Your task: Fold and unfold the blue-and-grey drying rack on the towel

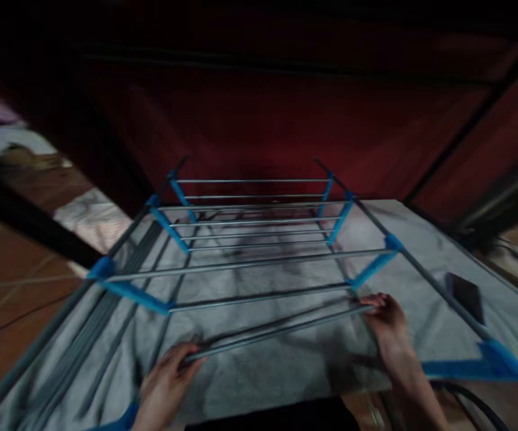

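Note:
A thin grey metal rod (277, 332) spans between my two hands, tilted a little with its right end farther from me. My left hand (168, 374) is closed around the rod's left end. At the other end, the fingers of my right hand (385, 320) pinch the rod near its tip. Just beyond it stands a rack frame of grey tubes (259, 263) joined by blue plastic connectors (375, 266). Several crossbars run between the connectors on the two sides. Closest to me on the right is another blue connector (478, 362), beside my right forearm.
Several loose grey tubes (86, 332) lie along the left on the pale sheet (250, 383). A dark phone-like object (466, 293) rests on the right of the sheet. Dark red panels (268, 126) rise behind the rack. Brown tiled floor (21, 251) shows at left.

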{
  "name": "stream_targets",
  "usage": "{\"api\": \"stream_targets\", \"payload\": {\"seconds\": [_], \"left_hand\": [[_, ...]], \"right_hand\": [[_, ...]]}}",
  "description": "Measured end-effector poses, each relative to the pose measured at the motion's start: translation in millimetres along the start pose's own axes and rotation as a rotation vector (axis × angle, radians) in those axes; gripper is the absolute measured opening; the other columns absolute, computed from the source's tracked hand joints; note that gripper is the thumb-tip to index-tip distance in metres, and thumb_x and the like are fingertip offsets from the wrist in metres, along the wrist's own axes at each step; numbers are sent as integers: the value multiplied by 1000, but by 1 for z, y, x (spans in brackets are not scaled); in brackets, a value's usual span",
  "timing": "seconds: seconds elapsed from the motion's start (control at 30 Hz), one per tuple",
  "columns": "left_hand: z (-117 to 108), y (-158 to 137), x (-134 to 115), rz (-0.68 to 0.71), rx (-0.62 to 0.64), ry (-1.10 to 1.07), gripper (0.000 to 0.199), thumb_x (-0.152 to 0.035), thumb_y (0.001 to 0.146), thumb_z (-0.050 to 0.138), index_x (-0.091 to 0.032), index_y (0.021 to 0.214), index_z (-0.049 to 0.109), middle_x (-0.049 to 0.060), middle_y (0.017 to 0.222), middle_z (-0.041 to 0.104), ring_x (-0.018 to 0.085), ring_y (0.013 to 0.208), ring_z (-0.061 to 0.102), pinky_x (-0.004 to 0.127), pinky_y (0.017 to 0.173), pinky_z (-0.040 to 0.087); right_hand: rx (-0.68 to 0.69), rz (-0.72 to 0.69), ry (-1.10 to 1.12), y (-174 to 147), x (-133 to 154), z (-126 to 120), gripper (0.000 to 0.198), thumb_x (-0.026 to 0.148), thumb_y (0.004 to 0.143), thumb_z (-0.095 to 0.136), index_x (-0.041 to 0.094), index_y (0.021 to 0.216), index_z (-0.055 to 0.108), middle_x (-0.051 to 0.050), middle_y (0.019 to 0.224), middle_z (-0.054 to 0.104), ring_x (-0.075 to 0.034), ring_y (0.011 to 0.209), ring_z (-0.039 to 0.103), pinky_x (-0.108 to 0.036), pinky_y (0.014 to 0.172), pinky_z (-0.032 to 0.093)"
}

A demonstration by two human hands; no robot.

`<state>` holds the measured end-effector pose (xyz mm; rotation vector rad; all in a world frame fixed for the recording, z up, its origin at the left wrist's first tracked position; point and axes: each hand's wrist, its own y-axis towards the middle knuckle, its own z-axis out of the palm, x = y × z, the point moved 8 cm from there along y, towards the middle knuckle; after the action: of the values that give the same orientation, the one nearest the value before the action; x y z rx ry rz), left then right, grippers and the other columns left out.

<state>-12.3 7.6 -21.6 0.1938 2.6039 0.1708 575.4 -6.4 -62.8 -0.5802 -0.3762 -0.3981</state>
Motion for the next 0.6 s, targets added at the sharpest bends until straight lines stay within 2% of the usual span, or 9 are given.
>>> {"api": "stream_targets", "payload": {"seconds": [0.1, 0.17, 0.33, 0.4, 0.5, 0.6], "left_hand": [[1, -10, -10, -29, 58, -61, 43, -67, 91, 57, -28, 92, 74, 1, 92, 77, 19, 79, 73, 28, 71, 59], [0, -16, -15, 0, 74, -49, 43, -67, 93, 55, -28, 91, 74, 1, 90, 76, 18, 80, 72, 27, 71, 57], [-2, -24, -20, 100, 20, 14, 44, -65, 97, 52, -28, 92, 74, 2, 90, 75, 20, 89, 71, 29, 78, 56], [-1, -23, -21, 126, -1, 13, 42, -63, 98, 51, -27, 92, 73, 2, 90, 75, 19, 89, 70, 30, 79, 55], [-2, -22, -22, 154, -43, -7, 40, -61, 99, 53, -26, 91, 72, 2, 89, 75, 19, 89, 70, 30, 81, 55], [-7, -22, -22, 130, -131, -16, 39, -58, 99, 53, -25, 87, 70, 2, 84, 73, 19, 83, 69, 31, 78, 54]], "right_hand": [[-90, 31, -80, 13, 3, -18, 24, 11, 64, 59, 24, 70, 40, 10, 53, 40, -9, 40, 44, -25, 43, 46], [-210, 48, -87, 11, 0, -30, 24, 11, 62, 60, 25, 70, 42, 8, 55, 40, -11, 38, 41, -30, 40, 46], [-439, 68, -35, -10, -10, -43, 19, 18, 62, 64, 33, 68, 53, -1, 66, 54, -19, 41, 44, -44, 33, 44], [-460, 51, -49, -13, -9, -44, 22, 16, 59, 65, 33, 70, 56, -1, 66, 53, -19, 43, 45, -43, 33, 45], [-397, -25, -156, -12, -2, -43, 25, 16, 56, 65, 35, 72, 59, -2, 68, 54, -18, 46, 50, -41, 36, 49], [-397, -34, -286, -14, -3, -48, 25, 21, 54, 68, 37, 72, 61, -5, 76, 60, -23, 52, 57, -48, 38, 51]]}}
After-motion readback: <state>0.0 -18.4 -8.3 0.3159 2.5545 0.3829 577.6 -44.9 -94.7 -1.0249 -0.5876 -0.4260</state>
